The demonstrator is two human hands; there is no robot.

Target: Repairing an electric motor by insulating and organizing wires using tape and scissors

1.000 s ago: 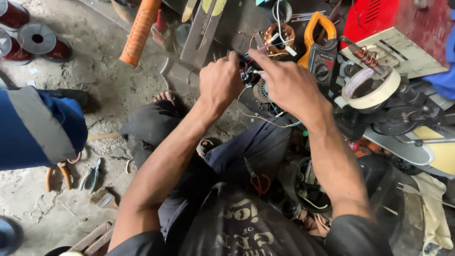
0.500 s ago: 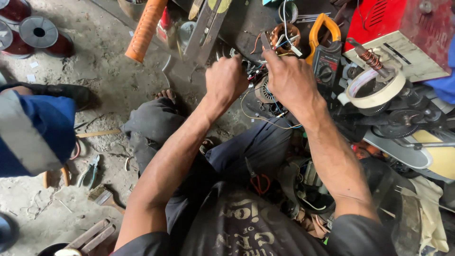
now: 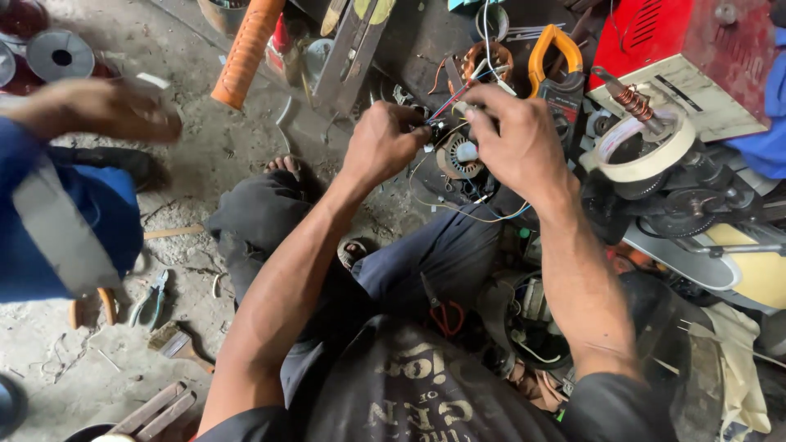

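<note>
My left hand (image 3: 383, 143) and my right hand (image 3: 517, 139) meet over a small motor stator (image 3: 458, 160) with thin coloured wires (image 3: 458, 94) coming off it. Both hands pinch the wire ends at a small dark joint (image 3: 436, 128) between them. The stator rests above my knees, with more loose wires (image 3: 471, 214) trailing below it. My fingertips hide the exact point of contact.
Another person's blue sleeve (image 3: 61, 221) and blurred hand (image 3: 98, 110) reach in at left. An orange clamp meter (image 3: 557, 69), a tape roll (image 3: 643, 151), a red machine (image 3: 684, 57), an orange grip (image 3: 246, 53) and pliers (image 3: 147, 301) lie on the concrete floor.
My hands have stayed joined on the wires while the view shifted slightly. The other person's hand has risen into view at upper left.
</note>
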